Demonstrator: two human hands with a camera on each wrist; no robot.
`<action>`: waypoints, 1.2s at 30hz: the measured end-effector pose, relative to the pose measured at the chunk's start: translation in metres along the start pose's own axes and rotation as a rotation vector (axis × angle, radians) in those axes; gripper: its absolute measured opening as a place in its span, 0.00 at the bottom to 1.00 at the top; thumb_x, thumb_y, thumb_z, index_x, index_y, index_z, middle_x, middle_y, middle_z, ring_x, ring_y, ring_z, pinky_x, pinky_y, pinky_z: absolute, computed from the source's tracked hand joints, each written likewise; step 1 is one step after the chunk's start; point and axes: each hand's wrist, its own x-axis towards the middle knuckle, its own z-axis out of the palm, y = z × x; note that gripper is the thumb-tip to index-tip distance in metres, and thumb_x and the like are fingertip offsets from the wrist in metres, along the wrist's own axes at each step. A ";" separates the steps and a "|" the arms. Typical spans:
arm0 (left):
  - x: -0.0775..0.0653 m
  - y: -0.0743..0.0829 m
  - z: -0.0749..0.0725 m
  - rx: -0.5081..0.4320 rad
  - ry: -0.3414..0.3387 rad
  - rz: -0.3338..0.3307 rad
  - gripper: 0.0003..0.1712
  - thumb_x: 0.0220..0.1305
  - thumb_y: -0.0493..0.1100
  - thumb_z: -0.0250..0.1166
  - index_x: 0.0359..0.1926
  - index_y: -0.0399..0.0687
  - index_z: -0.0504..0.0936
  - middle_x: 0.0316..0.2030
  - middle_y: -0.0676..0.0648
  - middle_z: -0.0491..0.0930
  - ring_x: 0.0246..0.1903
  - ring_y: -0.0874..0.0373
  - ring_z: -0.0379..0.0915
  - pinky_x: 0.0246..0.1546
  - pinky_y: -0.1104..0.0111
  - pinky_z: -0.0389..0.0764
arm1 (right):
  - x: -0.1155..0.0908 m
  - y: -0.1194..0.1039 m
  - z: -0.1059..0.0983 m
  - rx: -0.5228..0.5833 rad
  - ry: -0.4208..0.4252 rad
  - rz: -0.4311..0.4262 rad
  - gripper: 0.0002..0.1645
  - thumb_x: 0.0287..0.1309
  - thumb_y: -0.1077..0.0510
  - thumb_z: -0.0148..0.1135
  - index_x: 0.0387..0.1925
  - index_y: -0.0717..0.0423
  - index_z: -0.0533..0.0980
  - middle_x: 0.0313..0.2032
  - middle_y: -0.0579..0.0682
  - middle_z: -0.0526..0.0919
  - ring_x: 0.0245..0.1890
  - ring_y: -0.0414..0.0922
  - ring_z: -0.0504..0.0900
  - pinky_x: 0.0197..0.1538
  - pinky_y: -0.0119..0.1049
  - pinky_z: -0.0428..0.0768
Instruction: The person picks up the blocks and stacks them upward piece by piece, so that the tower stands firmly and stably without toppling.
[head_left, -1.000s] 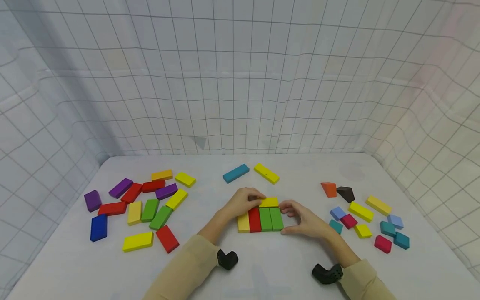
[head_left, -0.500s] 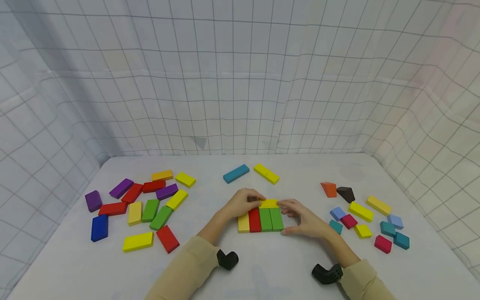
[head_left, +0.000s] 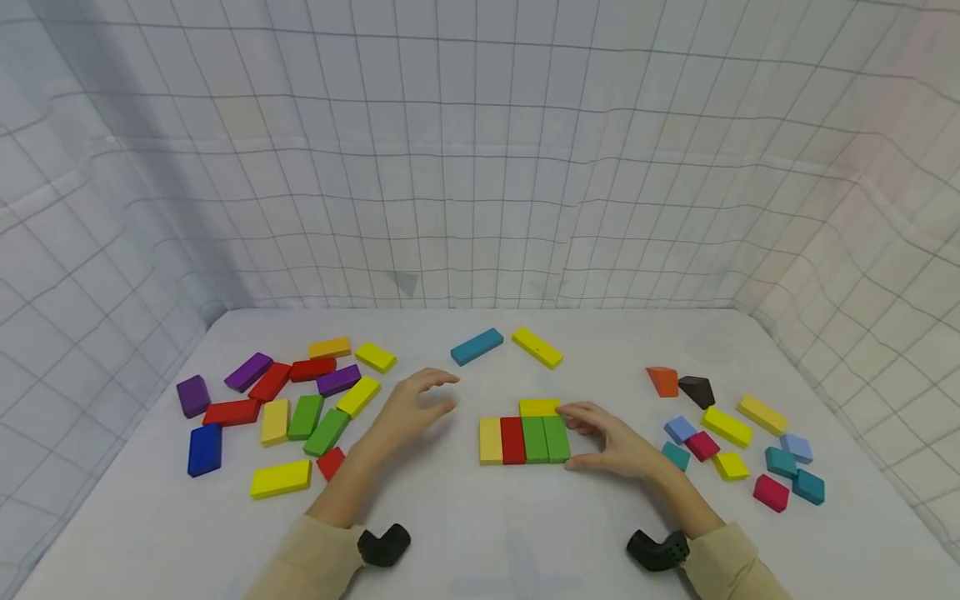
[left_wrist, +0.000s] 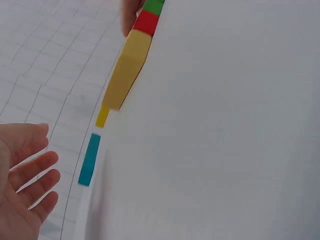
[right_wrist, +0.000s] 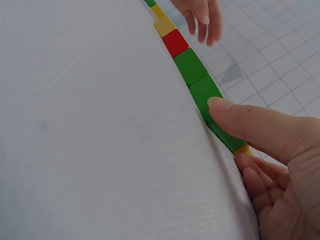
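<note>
1. The right hand (head_left: 611, 442) arcs in a loose C, thumb and fingers apart rather than clamped: thumb against the near corner of an outer green, rectangular, wooden-looking slab (head_left: 557, 440), fingertips at the right end of a bright yellow rectangular slab (head_left: 538, 407).
2. Flat on the white counter (head_left: 517, 542), an inner green slab (head_left: 535, 440), a red slab (head_left: 513, 440) and a pale yellow slab (head_left: 491, 442) continue the row leftward; the bright yellow one lies crosswise behind both greens.
3. Uneven thumb or finger pressure could skew the row, since nothing braces its left end.
4. The right forearm (head_left: 686, 498) slants in from lower right.
5. The left hand (head_left: 408, 410), empty, fingers parted, hangs well left of the row.
</note>
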 end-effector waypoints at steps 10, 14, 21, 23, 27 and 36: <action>-0.045 -0.047 -0.063 0.132 0.139 -0.103 0.24 0.57 0.38 0.64 0.55 0.40 0.73 0.53 0.37 0.71 0.53 0.42 0.66 0.52 0.48 0.70 | -0.001 0.002 0.001 0.009 0.012 -0.003 0.39 0.45 0.63 0.69 0.59 0.67 0.64 0.56 0.62 0.68 0.49 0.55 0.71 0.54 0.38 0.73; -0.052 -0.055 -0.072 0.183 0.153 -0.174 0.27 0.55 0.39 0.64 0.57 0.38 0.71 0.55 0.34 0.67 0.56 0.38 0.60 0.54 0.45 0.66 | -0.002 0.001 0.001 0.003 0.011 0.006 0.39 0.46 0.63 0.69 0.59 0.67 0.64 0.56 0.62 0.67 0.49 0.55 0.71 0.54 0.40 0.73; -0.052 -0.063 -0.071 0.303 0.189 -0.184 0.27 0.53 0.40 0.66 0.54 0.35 0.73 0.50 0.33 0.70 0.52 0.38 0.63 0.52 0.44 0.68 | -0.001 -0.001 0.000 0.000 0.005 0.011 0.38 0.46 0.63 0.69 0.59 0.67 0.64 0.56 0.62 0.67 0.50 0.56 0.71 0.55 0.42 0.72; -0.052 -0.063 -0.070 0.323 0.186 -0.187 0.26 0.54 0.40 0.66 0.54 0.35 0.74 0.50 0.33 0.70 0.51 0.38 0.63 0.51 0.45 0.68 | -0.001 -0.001 0.000 0.003 0.003 0.012 0.38 0.46 0.63 0.69 0.60 0.67 0.64 0.56 0.62 0.67 0.50 0.56 0.71 0.55 0.42 0.72; -0.050 -0.062 -0.067 0.350 0.186 -0.172 0.24 0.55 0.38 0.65 0.53 0.35 0.75 0.50 0.34 0.71 0.50 0.38 0.65 0.50 0.46 0.70 | 0.000 0.001 0.000 0.001 0.006 0.016 0.39 0.46 0.62 0.69 0.60 0.66 0.64 0.56 0.62 0.68 0.50 0.55 0.71 0.55 0.41 0.72; -0.020 -0.039 -0.035 0.195 0.130 0.031 0.19 0.54 0.33 0.65 0.49 0.37 0.79 0.46 0.39 0.75 0.47 0.44 0.71 0.48 0.53 0.74 | 0.000 0.002 0.001 0.013 0.014 -0.001 0.39 0.45 0.63 0.69 0.60 0.67 0.64 0.56 0.62 0.67 0.50 0.55 0.71 0.55 0.41 0.72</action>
